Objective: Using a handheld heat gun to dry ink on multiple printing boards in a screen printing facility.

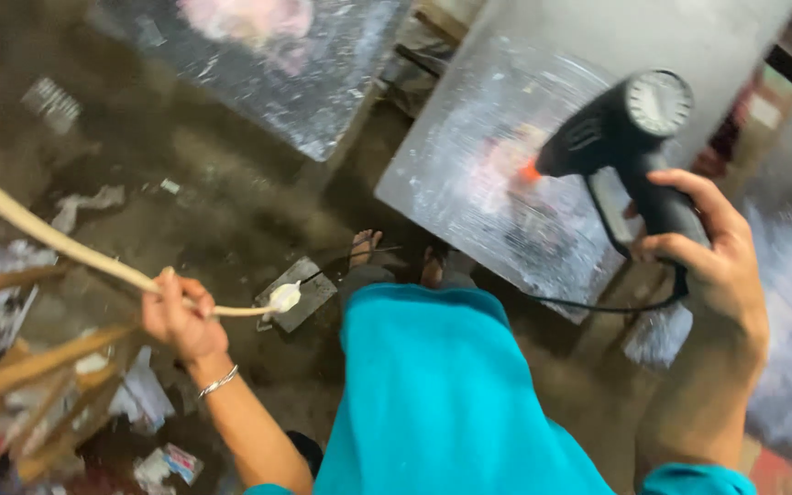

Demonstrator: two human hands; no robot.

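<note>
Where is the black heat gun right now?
In the head view, upper right: the heat gun is gripped by the right hand, above a silvery board.

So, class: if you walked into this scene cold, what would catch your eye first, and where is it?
First, the black heat gun at upper right, gripped by the right hand, its orange-glowing nozzle aimed at a shiny grey panel on the floor. Next, the left hand at lower left holding a cream cable that ends in a white plug. Bright teal clothing fills the bottom centre.
</note>
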